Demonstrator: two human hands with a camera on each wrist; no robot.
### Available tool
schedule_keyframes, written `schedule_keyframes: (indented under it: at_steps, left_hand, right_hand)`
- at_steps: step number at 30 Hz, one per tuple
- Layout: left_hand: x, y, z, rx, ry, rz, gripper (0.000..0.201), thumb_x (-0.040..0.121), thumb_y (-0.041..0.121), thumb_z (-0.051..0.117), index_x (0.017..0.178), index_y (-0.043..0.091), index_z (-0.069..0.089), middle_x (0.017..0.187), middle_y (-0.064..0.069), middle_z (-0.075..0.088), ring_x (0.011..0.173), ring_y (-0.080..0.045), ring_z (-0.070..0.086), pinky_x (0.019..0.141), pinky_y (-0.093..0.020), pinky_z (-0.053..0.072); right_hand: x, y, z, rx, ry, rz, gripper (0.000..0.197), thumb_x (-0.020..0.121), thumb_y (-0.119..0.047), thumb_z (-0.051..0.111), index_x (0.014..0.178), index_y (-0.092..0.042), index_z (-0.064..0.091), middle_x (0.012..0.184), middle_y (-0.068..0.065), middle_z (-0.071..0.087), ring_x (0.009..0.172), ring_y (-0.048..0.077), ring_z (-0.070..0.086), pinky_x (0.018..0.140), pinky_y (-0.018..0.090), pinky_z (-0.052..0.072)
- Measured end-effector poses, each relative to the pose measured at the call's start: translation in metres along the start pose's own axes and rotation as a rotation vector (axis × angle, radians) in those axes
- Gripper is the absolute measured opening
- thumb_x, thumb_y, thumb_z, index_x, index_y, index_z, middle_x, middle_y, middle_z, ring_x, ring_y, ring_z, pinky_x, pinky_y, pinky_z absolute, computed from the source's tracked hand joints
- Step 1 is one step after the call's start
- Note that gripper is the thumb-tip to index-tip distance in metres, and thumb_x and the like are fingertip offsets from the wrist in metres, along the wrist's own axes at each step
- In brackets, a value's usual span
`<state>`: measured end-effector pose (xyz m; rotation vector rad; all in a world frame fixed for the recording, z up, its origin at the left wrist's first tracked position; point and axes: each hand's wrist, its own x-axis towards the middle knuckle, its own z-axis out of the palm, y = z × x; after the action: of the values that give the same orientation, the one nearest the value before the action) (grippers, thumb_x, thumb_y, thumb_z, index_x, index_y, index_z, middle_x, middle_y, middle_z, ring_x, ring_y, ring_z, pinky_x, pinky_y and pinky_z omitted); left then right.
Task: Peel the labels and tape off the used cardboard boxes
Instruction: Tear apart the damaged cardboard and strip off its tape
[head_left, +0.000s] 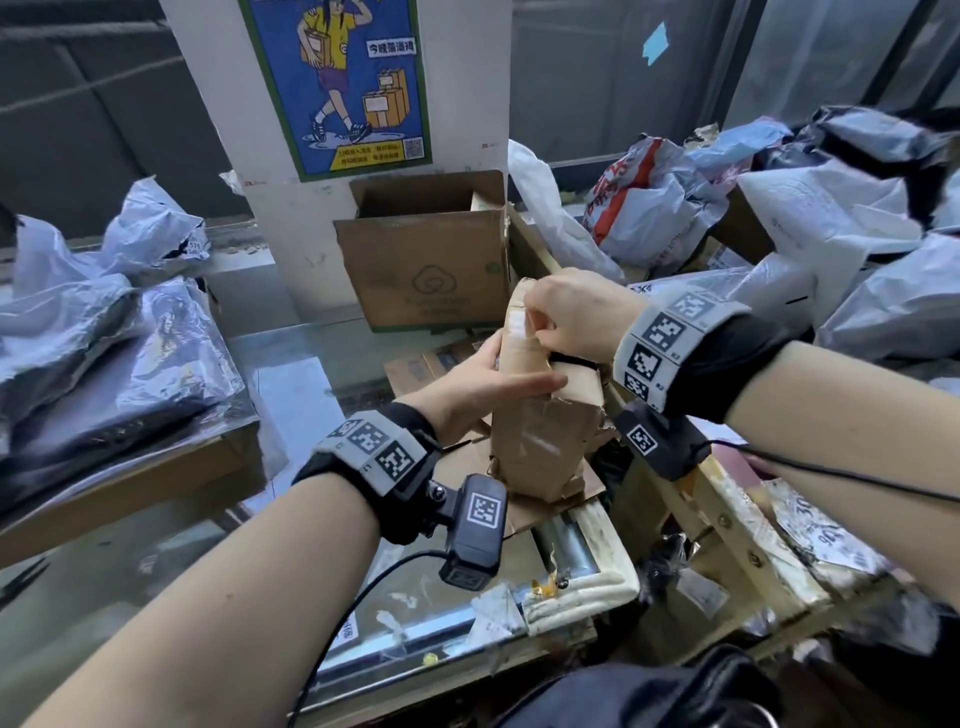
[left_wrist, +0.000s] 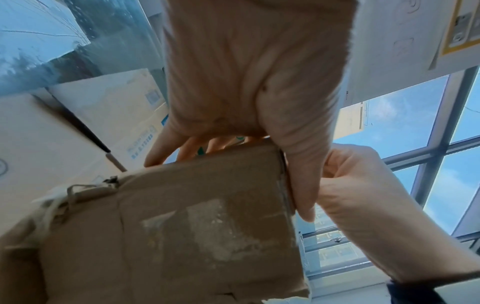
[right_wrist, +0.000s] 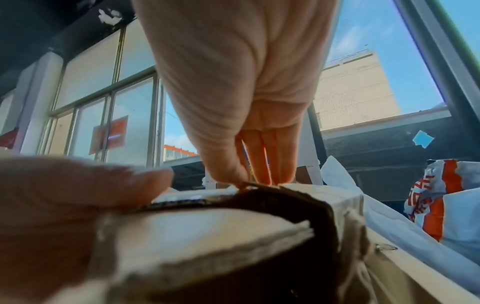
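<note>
- Nearest, at about 6 o'clock of the head view, the glass counter (head_left: 291, 395) carries torn scraps of label and tape along its near edge; I take them for peeled waste, though that is only a guess.
- At the centre, a small brown cardboard box (head_left: 540, 441), crumpled and torn along its lower flaps, stands upright above the counter, held between both hands.
- The left hand (head_left: 483, 384) wraps round the box's upper part from 8 o'clock, thumb laid along the near edge and fingers behind; the left wrist view shows the same clamp.
- The right hand (head_left: 576, 317) comes in from 2 o'clock and its fingertips are pinched together at the box's top corner, on or beside a pale strip of label (head_left: 517, 325). Whether an edge is actually lifted, I cannot tell.
- The broad face of this box shows dull patches (left_wrist: 215, 226) where something seems already stripped off, so I judge this box partly done, with the top strip left.
- Just behind, at 12 o'clock, flattened cardboard (head_left: 421, 364) lies on the counter, and beyond it an open box (head_left: 426, 270) stands against the pillar; neither can be judged for tape from here.
- Farthest, at 9 and 2 o'clock, heaps of grey plastic mailing bags (head_left: 852, 223) lie piled up.
</note>
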<state>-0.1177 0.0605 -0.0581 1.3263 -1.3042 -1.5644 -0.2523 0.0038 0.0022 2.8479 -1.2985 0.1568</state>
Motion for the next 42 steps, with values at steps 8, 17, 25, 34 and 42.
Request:
schedule_keyframes:
  at_steps: [8, 17, 25, 34, 42]
  left_hand:
    - [0.0, 0.004, 0.016, 0.015, 0.046, -0.012, 0.045, 0.086, 0.012, 0.068, 0.125, 0.017, 0.045, 0.102, -0.006, 0.064, 0.076, -0.012, 0.064, 0.048, -0.019, 0.05]
    - [-0.001, 0.007, 0.008, -0.041, 0.005, 0.034, 0.018, 0.087, 0.0, 0.06, 0.1, 0.013, 0.06, 0.086, -0.006, 0.062, 0.07, -0.012, 0.061, 0.062, -0.023, 0.053]
    - [-0.004, 0.001, -0.029, -0.082, -0.097, -0.056, 0.055, 0.079, 0.043, 0.071, 0.126, 0.016, 0.06, 0.117, -0.006, 0.065, 0.108, -0.022, 0.057, 0.093, -0.042, 0.046]
    - [0.006, -0.023, -0.024, 0.081, -0.119, -0.322, 0.078, 0.077, 0.08, 0.038, 0.127, 0.022, 0.057, 0.119, -0.01, 0.065, 0.105, -0.026, 0.061, 0.094, -0.047, 0.042]
    - [0.022, -0.049, -0.024, 0.095, 0.04, -0.298, 0.016, 0.095, 0.025, 0.053, 0.097, 0.017, 0.067, 0.096, -0.003, 0.068, 0.076, -0.015, 0.058, 0.068, -0.026, 0.039]
  right_hand:
    - [-0.003, 0.016, 0.009, 0.152, 0.088, 0.125, 0.009, 0.082, -0.017, 0.063, 0.077, -0.009, 0.065, 0.085, 0.005, 0.065, 0.081, 0.021, 0.06, 0.074, 0.034, 0.05]
    - [-0.002, 0.019, -0.015, 0.275, -0.15, 0.135, 0.02, 0.077, -0.03, 0.076, 0.085, -0.014, 0.068, 0.085, -0.01, 0.054, 0.086, 0.01, 0.052, 0.078, 0.027, 0.042]
    - [0.001, 0.013, -0.022, 0.11, -0.055, 0.142, 0.015, 0.095, -0.022, 0.054, 0.097, -0.008, 0.058, 0.1, 0.003, 0.051, 0.09, 0.015, 0.045, 0.077, 0.026, 0.035]
    - [-0.024, -0.013, -0.023, 0.017, -0.305, 0.175, 0.062, 0.067, -0.068, 0.067, 0.089, -0.011, 0.066, 0.103, 0.007, 0.062, 0.089, 0.02, 0.057, 0.073, 0.031, 0.048]
    - [-0.045, -0.03, 0.016, -0.19, -0.174, 0.329, 0.094, 0.063, -0.072, 0.068, 0.123, -0.002, 0.048, 0.122, 0.014, 0.051, 0.111, 0.032, 0.049, 0.089, 0.042, 0.047]
